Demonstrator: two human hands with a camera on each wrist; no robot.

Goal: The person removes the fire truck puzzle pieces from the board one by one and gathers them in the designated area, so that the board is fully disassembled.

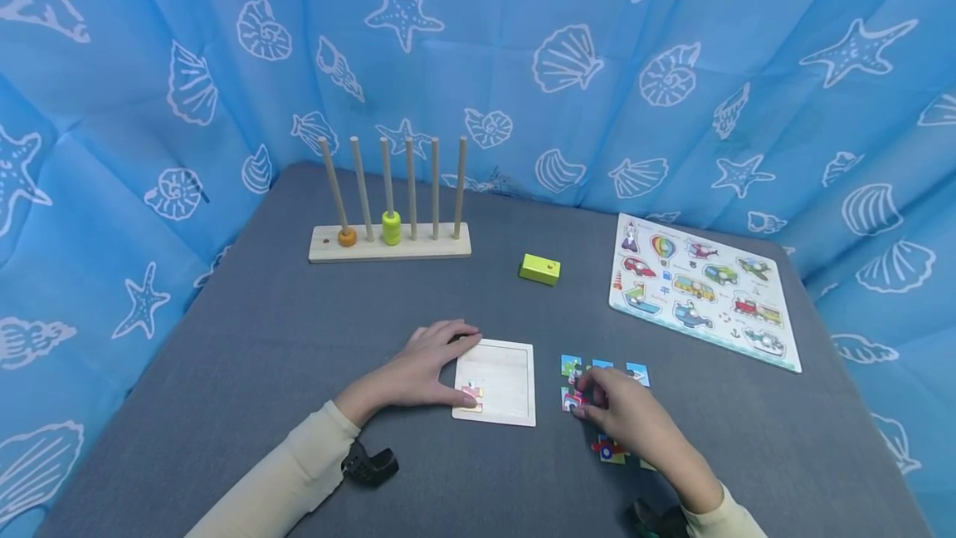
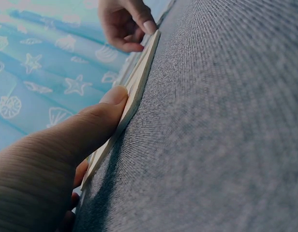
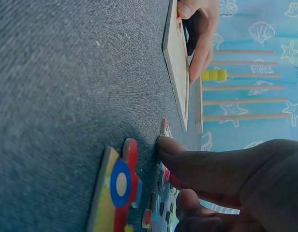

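Observation:
A square wooden puzzle tray lies flat on the table, with one pink jigsaw piece in its near left corner. My left hand holds the tray by its left side, thumb at the near corner and fingers at the far one. In the left wrist view the thumb lies over the tray's edge. Right of the tray, my right hand pinches a red and white jigsaw piece between thumb and fingers. Its other fingers are curled and hide some nearby pieces.
Several loose jigsaw pieces lie around the right hand, including a piece with a blue wheel. Farther back are a peg stand with orange and green beads, a lime-green block and a vehicle picture board. A blue curtain hangs behind the table.

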